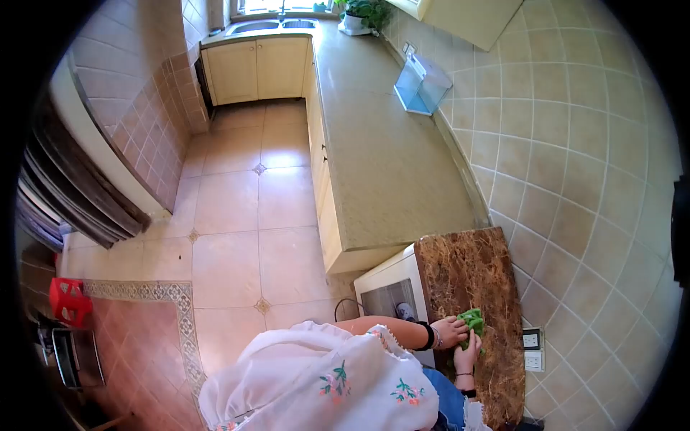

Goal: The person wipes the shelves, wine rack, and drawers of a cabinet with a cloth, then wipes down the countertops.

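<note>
A small bunched green item (471,320) rests on the brown marbled top (471,269) of a white cabinet near the tiled wall. Whether it is cloth or something leafy is too small to tell. My left hand (449,332), with a dark band and a bracelet at the wrist, has its fingers closed on the item's near edge. Just below it in the view, my right hand (467,355) pinches the lower part of the same item. The two hands are very close together.
A long counter (388,165) runs to a sink (255,27) and a potted plant (366,13). On it stands a clear bluish container (422,85). Wall sockets (532,348) are beside the marbled top. A red stool (70,302) stands at far left.
</note>
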A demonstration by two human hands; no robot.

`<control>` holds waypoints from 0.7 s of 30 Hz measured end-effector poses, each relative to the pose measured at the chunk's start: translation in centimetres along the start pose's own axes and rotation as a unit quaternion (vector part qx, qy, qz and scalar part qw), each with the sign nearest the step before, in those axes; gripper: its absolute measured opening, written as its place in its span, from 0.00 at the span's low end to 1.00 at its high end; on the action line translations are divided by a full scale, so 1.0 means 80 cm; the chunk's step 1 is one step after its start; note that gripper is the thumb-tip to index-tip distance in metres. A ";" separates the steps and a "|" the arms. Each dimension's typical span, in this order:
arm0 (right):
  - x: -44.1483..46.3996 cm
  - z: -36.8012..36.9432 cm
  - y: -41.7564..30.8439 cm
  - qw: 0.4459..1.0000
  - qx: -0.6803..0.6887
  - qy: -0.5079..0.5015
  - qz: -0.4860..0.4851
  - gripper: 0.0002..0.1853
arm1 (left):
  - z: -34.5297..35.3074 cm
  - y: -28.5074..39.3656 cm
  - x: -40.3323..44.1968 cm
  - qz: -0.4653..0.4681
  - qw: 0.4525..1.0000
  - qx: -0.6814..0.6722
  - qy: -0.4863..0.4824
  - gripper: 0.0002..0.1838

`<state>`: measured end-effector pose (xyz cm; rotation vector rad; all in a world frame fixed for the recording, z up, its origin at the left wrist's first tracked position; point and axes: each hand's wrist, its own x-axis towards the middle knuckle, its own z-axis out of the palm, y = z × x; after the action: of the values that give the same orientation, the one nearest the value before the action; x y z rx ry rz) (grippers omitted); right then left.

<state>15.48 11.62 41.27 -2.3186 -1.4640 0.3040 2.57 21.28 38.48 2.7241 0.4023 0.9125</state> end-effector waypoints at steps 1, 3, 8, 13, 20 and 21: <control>0.008 0.002 -0.001 1.000 0.005 0.000 -0.015 0.34 | -0.009 -0.003 0.002 -0.013 1.000 -0.001 -0.006 0.15; 0.024 0.001 -0.011 1.000 0.013 -0.005 -0.027 0.34 | -0.022 -0.012 0.003 -0.029 0.999 0.021 0.000 0.15; 0.075 0.024 -0.054 0.987 0.056 0.021 -0.147 0.30 | -0.049 -0.054 0.000 -0.079 0.992 0.089 -0.037 0.12; 0.131 0.047 -0.133 0.968 0.070 -0.019 -0.239 0.25 | -0.069 -0.130 -0.032 -0.111 0.979 0.167 0.036 0.12; 0.210 0.080 -0.255 0.914 0.124 -0.097 -0.375 0.20 | -0.181 -0.169 -0.061 -0.292 0.940 0.172 0.027 0.16; 0.214 0.084 -0.274 0.908 0.137 -0.095 -0.385 0.20 | -0.189 -0.177 -0.065 -0.306 0.932 0.189 0.049 0.17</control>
<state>2.42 36.86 44.85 -1.3732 -2.1305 0.4686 -13.31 34.86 42.99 2.5795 1.4792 0.8486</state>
